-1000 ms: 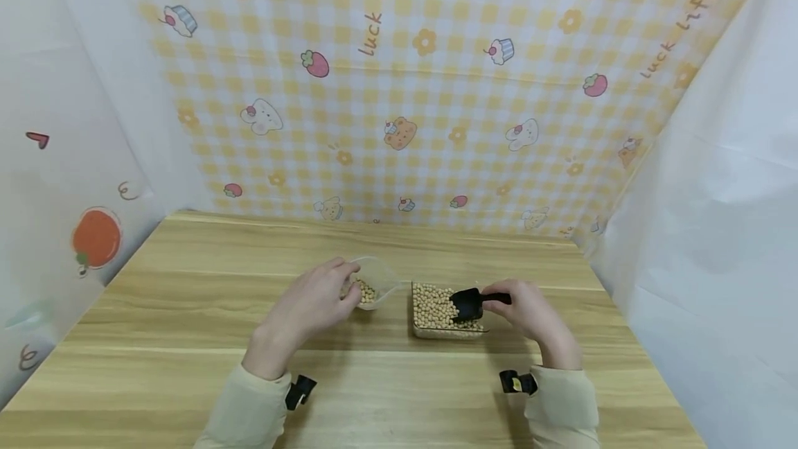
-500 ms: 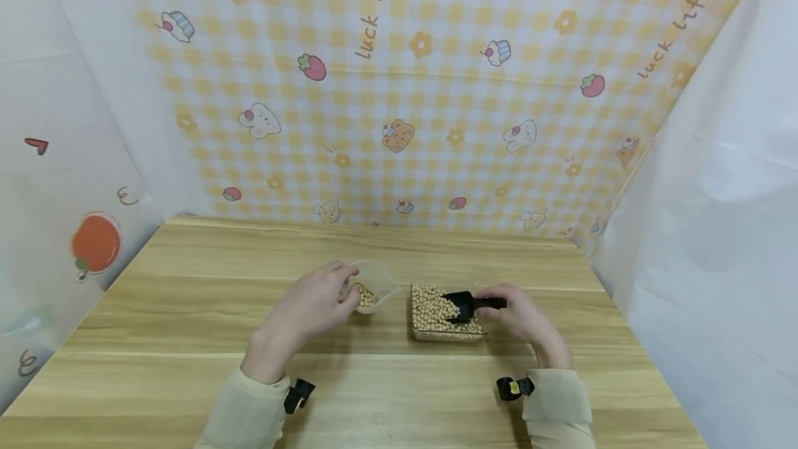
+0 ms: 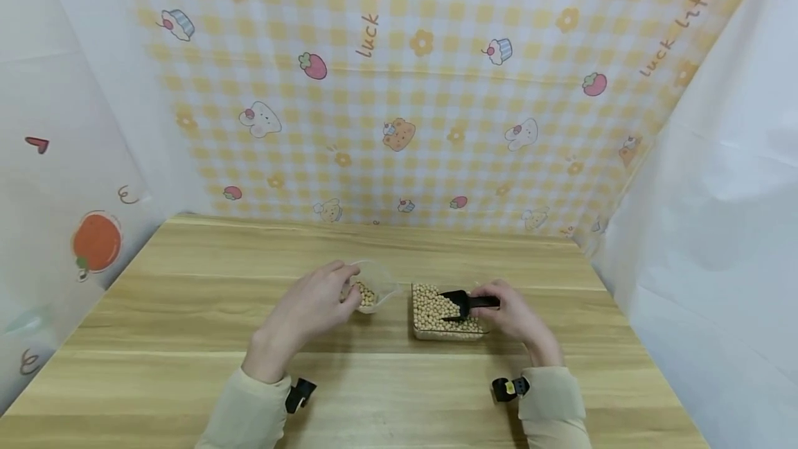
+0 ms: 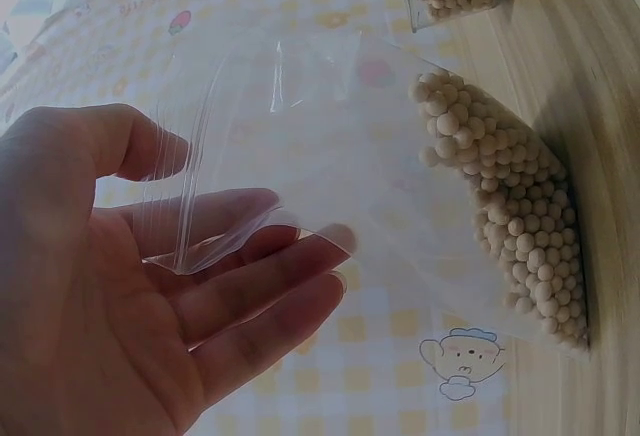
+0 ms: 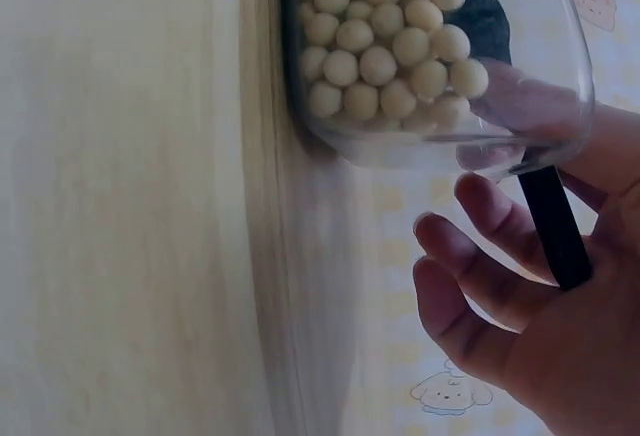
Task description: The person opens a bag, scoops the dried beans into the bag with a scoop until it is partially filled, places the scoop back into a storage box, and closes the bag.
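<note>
My left hand [image 3: 308, 307] pinches the rim of a clear zip bag [image 4: 330, 126] between thumb and fingers. The bag stands on the table with its mouth spread, round beige beans [image 4: 520, 226] heaped in its bottom. To its right is a clear rectangular box [image 5: 583, 121] filled with the same kind of beans [image 3: 430, 307]. With thumb and fingers, my right hand [image 3: 514, 314] grips the handle of a small black scoop [image 3: 458, 303]. The scoop's blade is tilted into the beans in the box, its front edge partly buried. Part of the bag is hidden behind my left hand.
Bag and box stand a short gap apart on a wood-grain table [image 3: 399, 393]. Behind it hangs a yellow checked cloth [image 3: 349, 116], with white sheets [image 3: 711, 227] at both sides. Each wrist carries a small black camera [image 3: 510, 388].
My right hand has shifted left, pushing the scoop further into the beans toward the middle of the box. The left hand and the bag stay in nearly the same place.
</note>
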`<state>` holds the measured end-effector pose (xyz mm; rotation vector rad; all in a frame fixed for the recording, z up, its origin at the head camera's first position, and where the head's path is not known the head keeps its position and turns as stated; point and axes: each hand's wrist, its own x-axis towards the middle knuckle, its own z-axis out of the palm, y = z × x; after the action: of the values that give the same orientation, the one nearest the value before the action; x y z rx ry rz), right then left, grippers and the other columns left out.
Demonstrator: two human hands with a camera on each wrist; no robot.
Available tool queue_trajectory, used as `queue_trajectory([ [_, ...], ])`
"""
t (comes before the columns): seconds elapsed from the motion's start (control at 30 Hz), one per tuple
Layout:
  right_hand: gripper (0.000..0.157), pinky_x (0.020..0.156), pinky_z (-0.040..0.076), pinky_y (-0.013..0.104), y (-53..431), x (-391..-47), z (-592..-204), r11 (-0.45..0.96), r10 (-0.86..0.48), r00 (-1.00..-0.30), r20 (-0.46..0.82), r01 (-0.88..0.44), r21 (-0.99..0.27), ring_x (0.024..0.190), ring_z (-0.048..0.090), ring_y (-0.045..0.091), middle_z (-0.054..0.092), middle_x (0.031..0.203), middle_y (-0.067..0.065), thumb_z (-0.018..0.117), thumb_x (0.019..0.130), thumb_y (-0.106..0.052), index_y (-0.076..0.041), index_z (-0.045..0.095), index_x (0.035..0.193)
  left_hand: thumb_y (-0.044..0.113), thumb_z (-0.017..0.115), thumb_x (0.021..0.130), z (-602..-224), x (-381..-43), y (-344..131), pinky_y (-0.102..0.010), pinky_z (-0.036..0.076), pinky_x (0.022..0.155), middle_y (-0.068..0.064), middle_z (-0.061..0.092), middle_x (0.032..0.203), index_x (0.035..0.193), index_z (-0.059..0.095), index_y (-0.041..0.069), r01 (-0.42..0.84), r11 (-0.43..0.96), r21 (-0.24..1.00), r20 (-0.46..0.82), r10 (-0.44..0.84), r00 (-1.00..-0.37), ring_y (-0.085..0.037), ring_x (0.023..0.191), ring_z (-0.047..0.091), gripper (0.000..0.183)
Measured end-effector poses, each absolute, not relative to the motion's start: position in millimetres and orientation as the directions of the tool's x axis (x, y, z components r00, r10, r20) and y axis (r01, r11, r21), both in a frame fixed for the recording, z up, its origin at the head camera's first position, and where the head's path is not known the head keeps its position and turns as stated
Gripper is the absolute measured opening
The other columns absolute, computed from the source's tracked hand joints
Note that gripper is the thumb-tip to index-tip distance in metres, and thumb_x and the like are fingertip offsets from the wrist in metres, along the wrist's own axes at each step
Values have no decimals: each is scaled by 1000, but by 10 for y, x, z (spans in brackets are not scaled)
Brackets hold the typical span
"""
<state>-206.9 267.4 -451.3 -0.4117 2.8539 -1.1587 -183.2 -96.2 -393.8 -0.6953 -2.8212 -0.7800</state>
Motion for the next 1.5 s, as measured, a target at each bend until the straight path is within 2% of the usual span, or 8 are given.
queue_trajectory([
  [0.13,28,95,42,54,2695,-2055,-4532,681,-263,-963,53,-224,-698,106,54,31,58,111,8,74,85,-14,-10,70,112,22,53,94,-3944,-1841,-953,-42,50,88,-10,63,123,125,64,0,471,759,448,252,399,-882,-23,101,62,40],
  [0.3,25,87,46,45,2707,-2058,-4553,654,-254,-967,12,-181,-734,99,52,27,54,109,9,73,86,-14,-12,70,110,22,52,94,-3960,-1818,-960,-38,50,81,-11,63,120,126,63,-1,459,752,473,228,399,-888,-18,87,59,41],
  [0.37,23,86,45,42,2707,-2065,-4548,645,-259,-966,4,-176,-744,98,51,26,52,108,9,73,86,-14,-12,70,109,22,51,95,-3958,-1813,-967,-38,50,81,-12,63,119,127,62,-1,450,752,482,221,393,-893,-17,86,58,41],
  [0.67,20,84,44,41,2702,-2083,-4527,615,-267,-964,16,-183,-767,95,52,25,54,105,8,73,86,-13,-11,70,106,22,52,95,-3922,-1838,-985,-42,51,85,-11,63,120,126,63,-1,462,755,465,240,394,-887,-22,97,61,40],
  [0.87,19,93,42,51,2740,-2094,-4535,627,-263,-964,43,-205,-752,104,54,28,58,109,7,73,86,-15,-11,69,105,23,51,95,-3920,-1842,-979,-44,49,90,-11,62,123,125,63,-1,457,751,477,239,389,-890,-25,104,61,40],
  [1.1,22,98,38,51,2840,-2089,-4575,594,-268,-958,102,-247,-766,109,54,28,61,111,6,73,87,-13,-10,70,108,22,50,93,-3944,-1864,-969,-42,50,88,-10,64,118,124,64,-2,478,749,458,259,402,-878,-18,93,60,41],
  [1.33,27,104,31,56,2925,-2089,-4610,534,-258,-960,108,-235,-812,117,52,32,62,117,9,73,86,-14,-9,69,113,23,49,94,-3933,-1859,-971,-41,50,88,-9,64,119,125,64,-1,474,750,461,257,398,-880,-19,96,61,42],
  [1.5,30,104,31,56,2950,-2065,-4618,492,-250,-961,121,-234,-838,116,53,33,62,118,11,73,87,-13,-6,68,115,23,49,94,-3942,-1860,-968,-38,50,83,-10,64,118,126,64,0,472,750,463,252,399,-882,-15,86,57,42],
])
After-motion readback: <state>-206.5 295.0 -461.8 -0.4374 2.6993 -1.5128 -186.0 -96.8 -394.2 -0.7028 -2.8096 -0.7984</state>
